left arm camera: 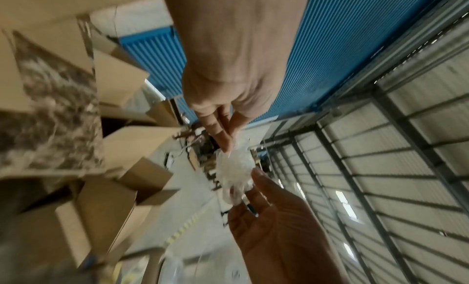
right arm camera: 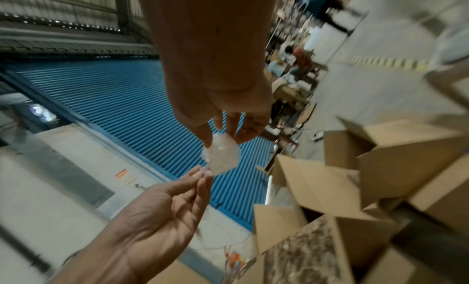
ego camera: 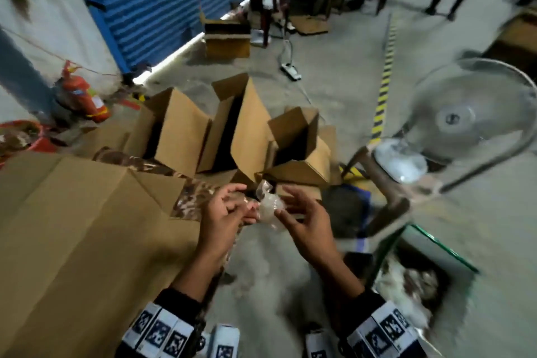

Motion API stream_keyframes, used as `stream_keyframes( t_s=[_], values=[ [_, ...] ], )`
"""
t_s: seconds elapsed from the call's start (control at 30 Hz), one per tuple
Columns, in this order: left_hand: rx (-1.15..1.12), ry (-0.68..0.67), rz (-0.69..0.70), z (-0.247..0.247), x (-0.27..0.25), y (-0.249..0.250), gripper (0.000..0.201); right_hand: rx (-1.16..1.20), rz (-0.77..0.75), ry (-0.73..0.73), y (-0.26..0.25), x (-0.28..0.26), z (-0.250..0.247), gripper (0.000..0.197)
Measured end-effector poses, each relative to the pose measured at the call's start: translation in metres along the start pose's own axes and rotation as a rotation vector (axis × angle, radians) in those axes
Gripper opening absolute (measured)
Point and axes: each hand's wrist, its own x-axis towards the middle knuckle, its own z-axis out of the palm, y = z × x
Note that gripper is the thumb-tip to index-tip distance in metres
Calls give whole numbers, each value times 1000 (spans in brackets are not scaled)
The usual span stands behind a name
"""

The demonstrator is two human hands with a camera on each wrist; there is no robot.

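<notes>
You are holding a small crumpled clear plastic packet between both hands, above the grey concrete floor near the middle of the scene. Your left hand is pinching the packet's left edge with thumb and fingertips. Your right hand is pinching its right side, the other fingers spreading loosely. Just beyond the packet, open brown cardboard boxes are standing in a cluster. A white pedestal fan is standing at right, and a blue corrugated roller shutter is filling the far left.
</notes>
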Motion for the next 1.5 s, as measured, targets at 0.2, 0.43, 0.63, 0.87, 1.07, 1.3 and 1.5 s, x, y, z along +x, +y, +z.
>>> stream_keyframes(
  t_s=[0.2,0.43,0.63,0.87,1.07,1.3,1.5],
  values=[
    [290,-261,-148,98,-22,-57,10,-110,186,231,74,-60,-78,25],
    [276,-709,-341,232,-48,-105,23,-260,297,605,149,-115,-182,28],
    [448,-749,-343,350,-46,-162,27,-398,408,990,220,-129,-280,30],
    [652,-737,-202,426,-28,-229,14,-539,732,836,372,-103,-347,52],
    [842,-705,-99,430,-20,-257,23,-496,897,322,431,-94,-361,62],
    [965,-580,96,394,-19,-193,33,-436,498,346,328,-63,-333,52],
    [932,-312,248,299,-28,-113,31,-301,243,247,210,-46,-272,43]
  ],
)
